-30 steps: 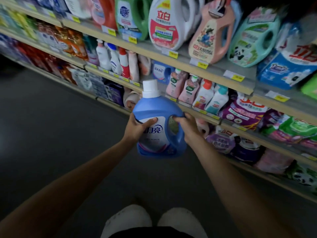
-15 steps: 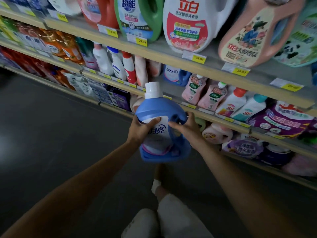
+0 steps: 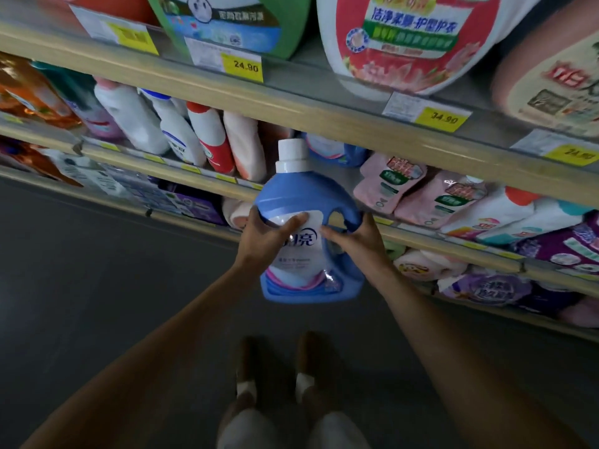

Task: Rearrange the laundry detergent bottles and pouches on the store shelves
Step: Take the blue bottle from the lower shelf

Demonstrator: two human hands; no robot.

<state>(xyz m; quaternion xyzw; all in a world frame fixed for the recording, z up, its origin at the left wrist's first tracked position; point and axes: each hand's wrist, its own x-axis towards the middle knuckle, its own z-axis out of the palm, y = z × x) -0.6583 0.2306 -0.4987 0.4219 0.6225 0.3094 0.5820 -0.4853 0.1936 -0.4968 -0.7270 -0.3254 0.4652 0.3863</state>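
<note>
Both hands clamp the blue plastic detergent jug with its white cap (image 3: pixel 308 234) upright, left hand (image 3: pixel 265 234) on its body, right hand (image 3: pixel 355 238) at the handle, cap pointing to twelve o'clock toward what looks like a gap on the wood-edged middle shelf (image 3: pixel 327 171).

Blue detergent bottle (image 3: pixel 308 222): white cap, white front label, side handle. Upright, tilted slightly, held in front of the middle shelf (image 3: pixel 207 184), level with its edge.
</note>
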